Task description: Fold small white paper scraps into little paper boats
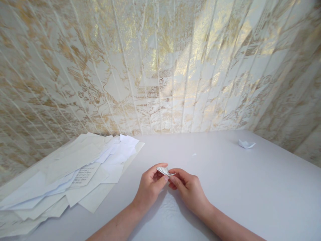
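Note:
Both my hands meet over the white table (250, 194), a little in front of me. My left hand (150, 185) and my right hand (187, 187) each pinch one end of a small folded piece of paper (164, 171), held just above the tabletop. The paper is white with grey print and looks creased. Thumb and fingers of both hands are closed on it.
A loose heap of white paper sheets (75, 174) covers the table's left side. A small folded paper shape (246, 144) lies at the far right near the wall. A tiny scrap (194, 154) lies mid-table. Gold-patterned wallpaper (160, 67) backs the table.

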The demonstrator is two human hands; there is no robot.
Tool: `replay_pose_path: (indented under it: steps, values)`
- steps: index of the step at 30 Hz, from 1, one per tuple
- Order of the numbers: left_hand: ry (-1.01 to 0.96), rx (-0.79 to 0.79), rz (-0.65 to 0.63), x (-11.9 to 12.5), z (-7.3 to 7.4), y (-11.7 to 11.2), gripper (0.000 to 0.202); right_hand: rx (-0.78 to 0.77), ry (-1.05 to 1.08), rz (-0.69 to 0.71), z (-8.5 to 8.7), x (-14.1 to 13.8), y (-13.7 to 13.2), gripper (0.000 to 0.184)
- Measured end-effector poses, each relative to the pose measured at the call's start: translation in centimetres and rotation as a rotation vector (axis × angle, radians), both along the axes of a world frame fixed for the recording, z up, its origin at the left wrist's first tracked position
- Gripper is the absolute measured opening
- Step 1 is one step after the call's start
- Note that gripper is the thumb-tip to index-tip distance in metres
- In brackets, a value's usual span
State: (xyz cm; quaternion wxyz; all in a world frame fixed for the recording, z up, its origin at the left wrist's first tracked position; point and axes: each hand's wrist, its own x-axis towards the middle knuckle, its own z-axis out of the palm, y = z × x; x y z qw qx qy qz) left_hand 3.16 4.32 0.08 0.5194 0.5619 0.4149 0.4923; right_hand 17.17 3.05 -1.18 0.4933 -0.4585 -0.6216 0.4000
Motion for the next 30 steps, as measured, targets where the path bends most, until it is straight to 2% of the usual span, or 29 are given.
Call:
replay_pose_path:
  steps: [6,9,13,17,23,25,27,30]
  values:
    - [0.095,0.051,0.035,0.3,0.1,-0.2,0.021,0.197,-0.294,0.049,0.4,0.1,-0.6,0.027]
    - [0.226,0.192,0.060,0.4,0.3,-0.4,0.020,0.225,-0.385,0.060,0.5,0.0,-0.9,0.029]
    - [0.385,0.389,0.050,0.3,0.2,-0.7,0.028,0.228,-0.440,-0.001,0.3,-0.1,-1.0,0.024]
    - [0.370,0.387,0.085,0.2,-0.4,-0.5,0.038,0.164,-0.329,-0.022,0.0,-0.2,-0.8,0.015]
    - [0.101,0.127,0.035,0.7,-1.0,0.0,0.040,0.097,-0.079,-0.021,-0.1,-0.3,-0.6,0.007]
    - [0.045,0.098,0.024,0.8,-0.9,0.0,0.035,0.103,-0.029,-0.020,0.0,-0.4,-0.5,0.008]
    - [0.065,0.165,0.039,0.7,-0.7,-0.2,0.030,0.092,0.021,-0.020,0.1,-0.5,-0.4,0.007]
    - [0.194,0.352,0.078,0.4,-0.6,-0.5,0.026,0.107,0.024,-0.063,0.1,-0.4,-0.2,0.004]
